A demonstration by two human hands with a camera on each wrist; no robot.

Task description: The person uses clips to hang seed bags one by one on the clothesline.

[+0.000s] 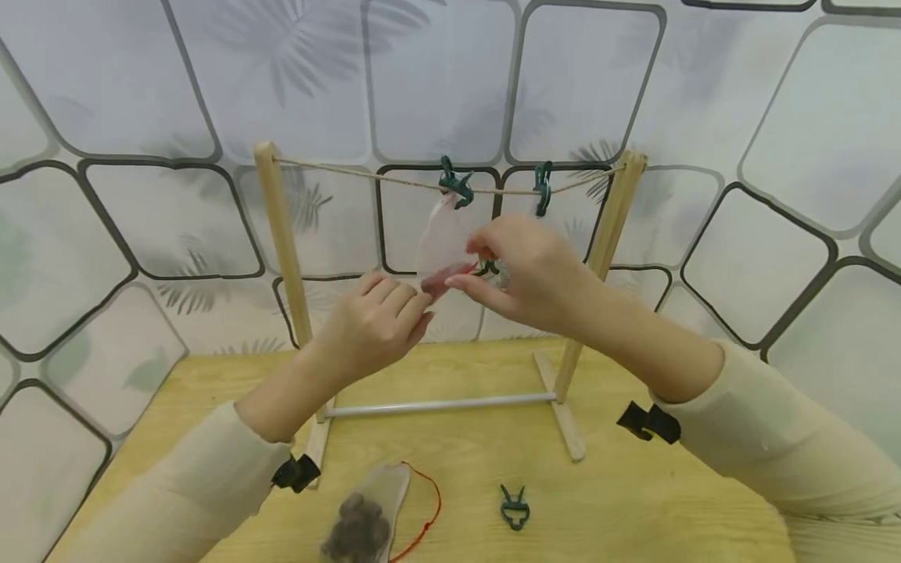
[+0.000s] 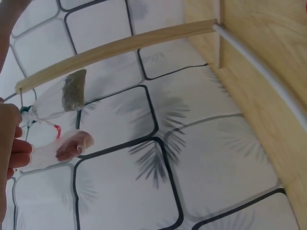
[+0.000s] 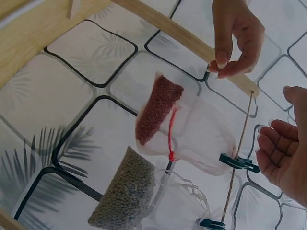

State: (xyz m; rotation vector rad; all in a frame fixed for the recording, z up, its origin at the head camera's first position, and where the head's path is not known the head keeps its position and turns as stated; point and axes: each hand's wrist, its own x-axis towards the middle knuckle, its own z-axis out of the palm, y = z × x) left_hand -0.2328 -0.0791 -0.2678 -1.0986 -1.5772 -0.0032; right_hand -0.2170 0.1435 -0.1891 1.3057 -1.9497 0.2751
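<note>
A sheer drawstring bag point(image 1: 443, 234) with reddish grains at its bottom hangs from a dark green clip point(image 1: 457, 190) on the rope. Its red cord point(image 3: 171, 134) loops beside the grains in the right wrist view. My left hand point(image 1: 380, 317), fingers loosely bent, is at the bag's lower left in the head view; the right wrist view shows it apart from the bag, holding nothing visible. On the other side, my right hand point(image 1: 538, 270) has thumb and fingers spread apart. A second bag point(image 3: 124, 191) with grey-green grains hangs alongside, mostly hidden behind my right hand in the head view.
The rope point(image 1: 366, 173) runs between two wooden posts point(image 1: 285, 242) joined low down by a white rod point(image 1: 443, 405). Another green clip point(image 1: 543, 188) grips the rope at right. On the table lie a mesh bag point(image 1: 362, 524) of dark lumps with a red cord and a loose clip point(image 1: 515, 510).
</note>
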